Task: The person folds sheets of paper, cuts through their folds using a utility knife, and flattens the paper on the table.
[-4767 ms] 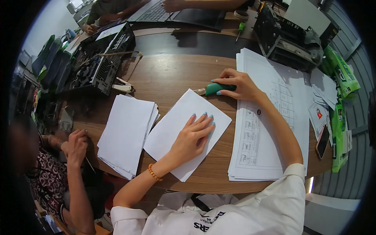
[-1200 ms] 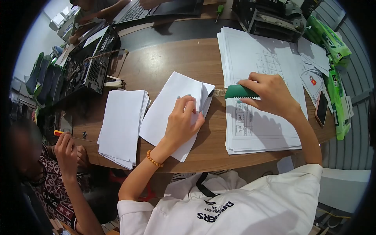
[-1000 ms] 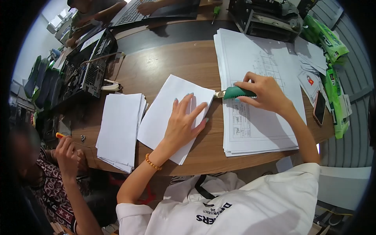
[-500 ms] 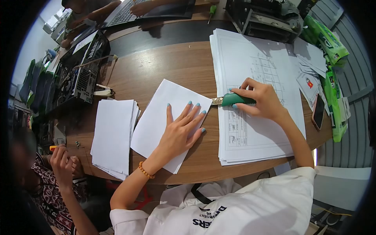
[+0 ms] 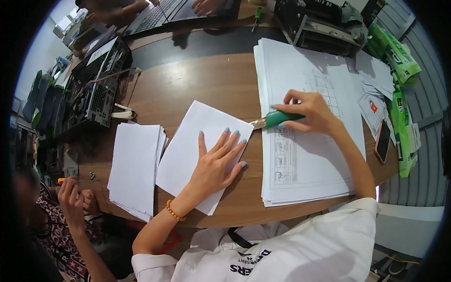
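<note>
My left hand (image 5: 213, 160) lies flat with fingers spread on a few white sheets (image 5: 188, 145), which sit at a slant on the wooden table. In my right hand (image 5: 310, 113) is a green-handled utility knife (image 5: 283, 119), gripped between thumb and fingers. Its metal end points left and meets the right corner of the sheets. Under my right hand lies a thick stack of large printed drawings (image 5: 310, 164). To the left of the slanted sheets is a pile of blank white paper (image 5: 134, 169).
An opened computer case (image 5: 98, 89) stands at the left, near a white clip-like piece (image 5: 124, 113). A phone (image 5: 383, 141) and green packets (image 5: 394, 54) lie at the right. A laptop (image 5: 159, 16), a green screwdriver (image 5: 257, 18) and a black metal device (image 5: 319, 26) are at the back. A person's hand (image 5: 73, 202) holds a screwdriver at lower left.
The knife and my right hand have shifted slightly left, so the metal end now overlaps the sheets' corner. My left hand stays put. Across the table, another person's hands have moved at the laptop.
</note>
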A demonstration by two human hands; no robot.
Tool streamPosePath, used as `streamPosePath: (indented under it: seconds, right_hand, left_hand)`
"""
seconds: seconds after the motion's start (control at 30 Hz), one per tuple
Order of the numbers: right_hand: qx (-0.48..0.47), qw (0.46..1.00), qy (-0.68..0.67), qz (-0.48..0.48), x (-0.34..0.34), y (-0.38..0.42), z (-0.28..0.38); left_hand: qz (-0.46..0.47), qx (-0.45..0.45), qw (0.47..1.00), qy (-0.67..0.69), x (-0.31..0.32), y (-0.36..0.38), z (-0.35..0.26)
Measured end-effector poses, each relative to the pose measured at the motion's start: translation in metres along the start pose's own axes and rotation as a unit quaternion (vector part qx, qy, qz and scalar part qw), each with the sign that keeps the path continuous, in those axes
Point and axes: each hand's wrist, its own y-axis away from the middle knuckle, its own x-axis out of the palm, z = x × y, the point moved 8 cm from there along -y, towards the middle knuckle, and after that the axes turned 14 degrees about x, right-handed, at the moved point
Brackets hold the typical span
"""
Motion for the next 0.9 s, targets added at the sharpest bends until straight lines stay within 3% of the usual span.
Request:
streamPosePath:
  seconds: [0.27, 0.47, 0.53, 0.9]
  right_hand:
    - [-0.010, 0.999, 0.012, -0.030, -0.005, -0.015, -0.017]
    - [0.037, 0.999, 0.004, 0.029, 0.000, -0.016, -0.026]
    - [0.041, 0.999, -0.001, 0.029, -0.001, -0.015, -0.024]
    - [0.065, 0.995, -0.069, -0.011, -0.014, 0.000, -0.039]
  left_hand:
    - [-0.013, 0.014, 1.000, -0.011, -0.002, 0.001, -0.001]
    - [-0.032, 0.012, 0.999, -0.008, -0.007, 0.001, 0.000]
    - [-0.079, -0.006, 0.997, -0.011, -0.014, 0.003, 0.002]
    - [-0.116, -0.001, 0.993, -0.015, -0.013, 0.004, 0.005]
